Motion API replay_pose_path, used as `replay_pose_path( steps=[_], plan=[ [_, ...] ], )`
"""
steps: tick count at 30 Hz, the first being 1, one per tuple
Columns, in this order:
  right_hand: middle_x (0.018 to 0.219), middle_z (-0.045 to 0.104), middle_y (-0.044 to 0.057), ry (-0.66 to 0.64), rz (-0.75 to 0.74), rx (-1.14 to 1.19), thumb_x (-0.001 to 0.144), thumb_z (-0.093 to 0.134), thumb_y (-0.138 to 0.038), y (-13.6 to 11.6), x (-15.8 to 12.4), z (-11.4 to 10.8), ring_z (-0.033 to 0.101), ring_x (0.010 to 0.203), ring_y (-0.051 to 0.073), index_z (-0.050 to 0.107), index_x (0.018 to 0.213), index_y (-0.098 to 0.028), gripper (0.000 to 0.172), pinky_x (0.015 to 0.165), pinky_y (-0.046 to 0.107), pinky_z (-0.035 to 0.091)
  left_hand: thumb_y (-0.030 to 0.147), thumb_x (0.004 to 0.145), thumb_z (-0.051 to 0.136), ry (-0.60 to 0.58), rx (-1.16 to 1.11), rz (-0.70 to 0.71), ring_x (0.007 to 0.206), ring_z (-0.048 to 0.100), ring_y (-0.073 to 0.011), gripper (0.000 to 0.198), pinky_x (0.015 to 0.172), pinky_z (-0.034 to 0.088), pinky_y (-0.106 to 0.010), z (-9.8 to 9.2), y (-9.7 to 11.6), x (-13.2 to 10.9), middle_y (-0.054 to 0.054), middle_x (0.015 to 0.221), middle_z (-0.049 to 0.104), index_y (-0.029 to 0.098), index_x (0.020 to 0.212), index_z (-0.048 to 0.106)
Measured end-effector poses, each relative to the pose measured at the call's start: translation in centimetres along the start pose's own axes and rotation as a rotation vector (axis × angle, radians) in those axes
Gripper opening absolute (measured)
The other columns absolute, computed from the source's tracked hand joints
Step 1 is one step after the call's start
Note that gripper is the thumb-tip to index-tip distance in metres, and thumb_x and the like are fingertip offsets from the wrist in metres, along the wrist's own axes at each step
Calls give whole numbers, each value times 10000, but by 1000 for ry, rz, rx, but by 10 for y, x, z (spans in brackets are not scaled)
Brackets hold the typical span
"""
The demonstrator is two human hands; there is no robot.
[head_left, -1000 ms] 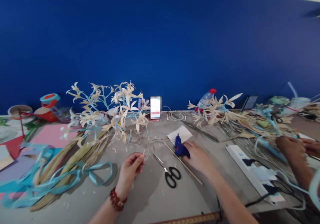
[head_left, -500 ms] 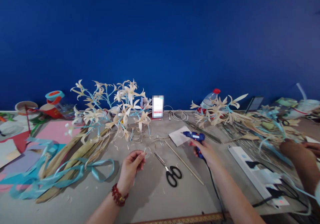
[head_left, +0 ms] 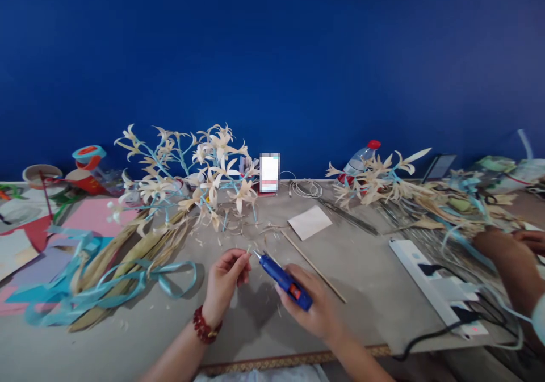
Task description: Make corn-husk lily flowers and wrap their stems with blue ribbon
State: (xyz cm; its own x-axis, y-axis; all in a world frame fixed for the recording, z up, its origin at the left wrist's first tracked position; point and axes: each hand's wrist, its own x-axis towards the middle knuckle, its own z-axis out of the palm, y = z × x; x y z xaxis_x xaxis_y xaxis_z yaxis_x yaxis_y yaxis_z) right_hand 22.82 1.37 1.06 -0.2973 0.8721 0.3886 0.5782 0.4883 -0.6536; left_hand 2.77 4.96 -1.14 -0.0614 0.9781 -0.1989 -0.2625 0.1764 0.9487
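Observation:
A blue glue gun (head_left: pixel 283 280) is gripped in my right hand (head_left: pixel 313 299), its metal nozzle pointing left. The nozzle tip is close beside the fingertips of my left hand (head_left: pixel 230 271); whether they touch is unclear. Thumb and index finger of my left hand pinch a small pale piece (head_left: pixel 249 249), too small to make out well. Most of the scissors are hidden behind the glue gun and my right hand. Past my hands lie a white paper (head_left: pixel 310 223) and a thin wooden stick (head_left: pixel 315 267).
Pale flowers on blue stems (head_left: pixel 221 169) stand behind my left hand. Blue ribbon (head_left: pixel 114 294) and dried husks lie left. A power strip (head_left: pixel 430 288), a bottle (head_left: pixel 361 158) and more flowers (head_left: pixel 383 180) are right. Another person's hand (head_left: pixel 496 251) is at far right.
My right hand has brought the glue gun from the white paper down and left to my left hand. It now covers the scissors. The view has shifted slightly.

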Motion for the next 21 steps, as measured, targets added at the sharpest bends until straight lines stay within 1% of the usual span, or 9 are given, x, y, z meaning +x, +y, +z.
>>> replay_pose_path(
  steps=[3, 8, 11, 14, 21],
  plan=[
    [912, 668, 70, -34, -22, -36, 837, 549, -261, -2, 4, 2, 652, 775, 232, 531, 1015, -251, 179, 668, 321, 506, 439, 724, 729, -3, -9, 6, 410, 517, -69, 296, 388, 328, -177, -1, 0, -1, 24, 596, 630, 162, 791, 650],
    [852, 646, 56, -63, -5, -77, 838, 544, -264, 0, 4, 5, 629, 723, 218, 508, 964, -231, 134, 640, 307, 478, 426, 737, 720, -12, -10, 22, 410, 526, -68, 278, 396, 341, -178, -1, 0, -2, 25, 589, 632, 160, 786, 656],
    [825, 639, 48, -64, 10, -80, 837, 547, -277, 1, 3, 7, 623, 717, 216, 512, 946, -233, 123, 638, 303, 470, 423, 736, 722, -12, -7, 25, 408, 526, -70, 279, 396, 344, -180, 0, 0, -3, 24, 589, 634, 158, 791, 654],
    [848, 650, 51, -52, 23, -86, 825, 552, -280, 1, 3, 9, 628, 733, 224, 524, 962, -243, 145, 653, 311, 476, 419, 747, 716, -21, -15, 27, 408, 525, -68, 272, 399, 349, -178, -1, 0, -3, 26, 586, 631, 159, 791, 650],
    [866, 663, 64, -24, 8, -112, 822, 551, -264, 1, 2, 10, 636, 730, 224, 521, 959, -229, 144, 637, 308, 483, 409, 754, 715, -23, -26, 36, 413, 530, -64, 265, 403, 360, -171, -2, 3, -3, 23, 585, 632, 154, 785, 652]
  ],
)
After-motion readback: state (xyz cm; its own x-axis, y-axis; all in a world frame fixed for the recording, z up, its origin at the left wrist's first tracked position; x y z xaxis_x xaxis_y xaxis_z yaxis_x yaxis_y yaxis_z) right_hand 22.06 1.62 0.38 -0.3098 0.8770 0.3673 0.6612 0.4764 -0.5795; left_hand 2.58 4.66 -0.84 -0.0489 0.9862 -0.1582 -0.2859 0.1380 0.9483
